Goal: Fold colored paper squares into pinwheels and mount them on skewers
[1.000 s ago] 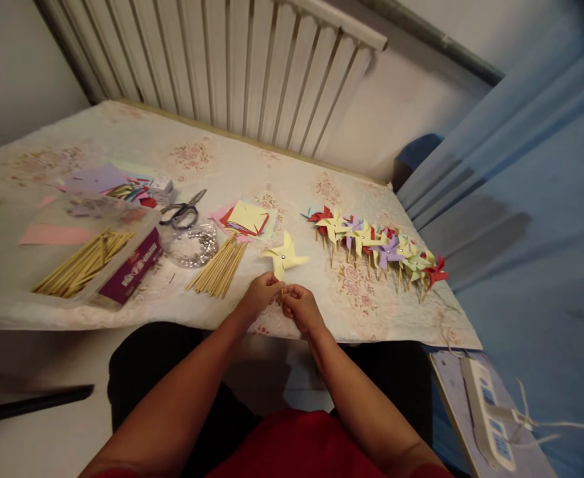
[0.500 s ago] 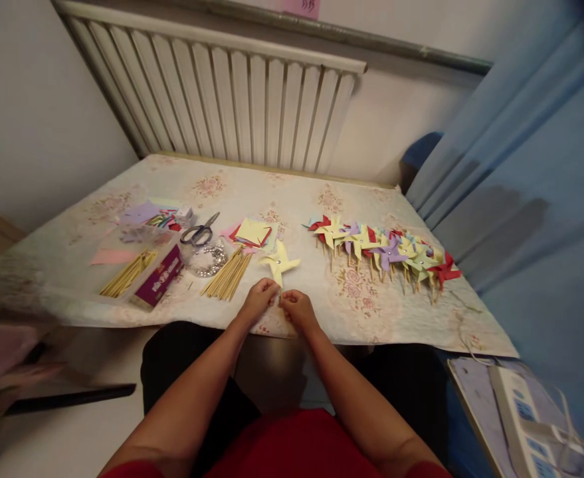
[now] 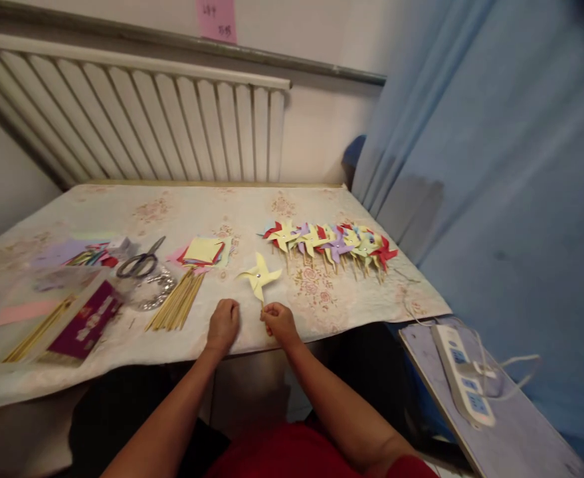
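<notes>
A yellow paper pinwheel [image 3: 259, 275] on a thin stick stands out over the tabletop in front of me. My right hand [image 3: 278, 322] pinches its stick just under the paper blades. To the left of it my left hand [image 3: 223, 325] rests near the table's front edge, fingers curled in and apart from the pinwheel; I see nothing in it. Beyond that hand lie a bundle of bamboo sticks [image 3: 178, 302] and a stack of coloured paper squares [image 3: 204, 251]. Finished pinwheels [image 3: 339, 245] in yellow, red and purple lie in a row to the right.
Dark-handled scissors [image 3: 139, 264] lie by a clear dish of small shiny pieces [image 3: 155, 292]. A purple-labelled box [image 3: 83, 324] and more sticks are at the left. A power strip [image 3: 464, 375] sits on a low surface at the right, beside a blue curtain [image 3: 451, 166].
My left hand has come away from the pinwheel's stick and moved left. My right hand still holds it. The whole view has swung to the right.
</notes>
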The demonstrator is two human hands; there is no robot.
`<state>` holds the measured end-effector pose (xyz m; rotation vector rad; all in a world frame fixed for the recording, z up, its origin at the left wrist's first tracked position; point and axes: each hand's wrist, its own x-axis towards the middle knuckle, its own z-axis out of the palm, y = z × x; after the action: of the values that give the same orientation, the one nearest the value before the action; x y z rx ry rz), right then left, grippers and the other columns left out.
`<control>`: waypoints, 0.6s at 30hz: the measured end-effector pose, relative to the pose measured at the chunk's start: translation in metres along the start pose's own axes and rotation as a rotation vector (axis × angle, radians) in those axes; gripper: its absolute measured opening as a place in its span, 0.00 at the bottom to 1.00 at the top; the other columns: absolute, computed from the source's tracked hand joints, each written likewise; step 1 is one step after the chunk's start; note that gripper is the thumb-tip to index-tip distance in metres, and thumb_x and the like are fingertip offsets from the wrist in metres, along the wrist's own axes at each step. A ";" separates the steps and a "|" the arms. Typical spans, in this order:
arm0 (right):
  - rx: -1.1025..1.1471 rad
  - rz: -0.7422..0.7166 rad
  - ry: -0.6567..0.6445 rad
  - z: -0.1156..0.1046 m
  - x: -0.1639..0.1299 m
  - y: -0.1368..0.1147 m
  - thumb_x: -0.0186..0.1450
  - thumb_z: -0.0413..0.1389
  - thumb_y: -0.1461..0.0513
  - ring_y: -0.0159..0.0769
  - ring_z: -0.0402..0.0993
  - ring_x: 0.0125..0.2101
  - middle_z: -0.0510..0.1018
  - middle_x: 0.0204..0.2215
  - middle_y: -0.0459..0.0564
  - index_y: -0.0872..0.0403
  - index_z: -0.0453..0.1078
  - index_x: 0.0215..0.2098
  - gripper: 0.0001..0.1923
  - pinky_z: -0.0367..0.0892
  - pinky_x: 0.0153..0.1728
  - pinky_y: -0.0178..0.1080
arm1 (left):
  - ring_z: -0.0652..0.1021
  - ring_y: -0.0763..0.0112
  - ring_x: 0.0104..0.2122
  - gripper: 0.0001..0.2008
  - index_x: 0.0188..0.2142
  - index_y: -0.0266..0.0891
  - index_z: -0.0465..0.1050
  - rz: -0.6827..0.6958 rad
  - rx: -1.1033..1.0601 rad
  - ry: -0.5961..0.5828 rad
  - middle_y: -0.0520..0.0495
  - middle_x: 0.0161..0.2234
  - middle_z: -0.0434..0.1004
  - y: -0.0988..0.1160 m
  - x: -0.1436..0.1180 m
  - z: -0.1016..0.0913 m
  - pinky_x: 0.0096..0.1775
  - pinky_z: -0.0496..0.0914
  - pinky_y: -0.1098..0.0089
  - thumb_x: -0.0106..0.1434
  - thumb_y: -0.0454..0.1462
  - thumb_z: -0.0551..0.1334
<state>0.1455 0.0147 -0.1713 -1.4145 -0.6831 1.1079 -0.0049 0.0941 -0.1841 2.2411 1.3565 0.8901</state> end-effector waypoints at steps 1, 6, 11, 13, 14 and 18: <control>-0.006 -0.008 0.018 -0.004 0.001 0.000 0.49 0.55 0.61 0.24 0.57 0.10 0.69 0.16 0.37 0.53 0.66 0.26 0.06 0.52 0.10 0.30 | 0.71 0.63 0.35 0.09 0.31 0.40 0.66 0.022 0.021 -0.001 0.45 0.32 0.70 -0.001 0.000 0.001 0.41 0.66 0.64 0.64 0.37 0.49; -0.084 -0.082 0.114 -0.027 0.005 0.000 0.51 0.55 0.62 0.26 0.60 0.13 0.66 0.16 0.37 0.52 0.67 0.25 0.03 0.56 0.14 0.30 | 0.72 0.61 0.37 0.09 0.33 0.40 0.67 0.121 0.108 -0.001 0.44 0.33 0.70 -0.003 0.001 0.003 0.44 0.67 0.63 0.64 0.37 0.49; -0.222 -0.211 0.185 -0.056 0.015 -0.002 0.53 0.54 0.62 0.29 0.64 0.19 0.69 0.19 0.40 0.52 0.68 0.24 0.02 0.61 0.20 0.31 | 0.73 0.61 0.38 0.10 0.34 0.40 0.66 0.154 0.171 -0.003 0.43 0.34 0.69 -0.003 0.001 0.005 0.44 0.67 0.63 0.65 0.37 0.49; -0.283 -0.288 0.214 -0.070 0.022 -0.002 0.53 0.53 0.62 0.30 0.65 0.22 0.70 0.20 0.41 0.52 0.68 0.24 0.03 0.61 0.23 0.31 | 0.73 0.61 0.38 0.09 0.34 0.40 0.66 0.156 0.178 -0.006 0.43 0.34 0.70 -0.003 0.001 0.005 0.44 0.67 0.63 0.66 0.37 0.49; -0.313 -0.322 0.231 -0.078 0.025 -0.003 0.54 0.53 0.62 0.30 0.65 0.23 0.70 0.20 0.41 0.52 0.68 0.24 0.03 0.61 0.25 0.32 | 0.73 0.61 0.38 0.09 0.34 0.40 0.66 0.156 0.180 -0.007 0.43 0.34 0.70 -0.003 0.001 0.005 0.44 0.68 0.63 0.65 0.37 0.49; -0.446 -0.411 0.291 -0.108 0.034 -0.007 0.55 0.53 0.63 0.31 0.63 0.23 0.69 0.19 0.42 0.52 0.70 0.25 0.04 0.59 0.28 0.33 | 0.73 0.61 0.39 0.09 0.35 0.40 0.67 0.155 0.187 -0.016 0.43 0.35 0.70 -0.001 0.001 0.005 0.44 0.68 0.63 0.66 0.37 0.49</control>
<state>0.2573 0.0017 -0.1838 -1.6682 -0.9926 0.4287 -0.0019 0.0958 -0.1874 2.5187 1.3224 0.8229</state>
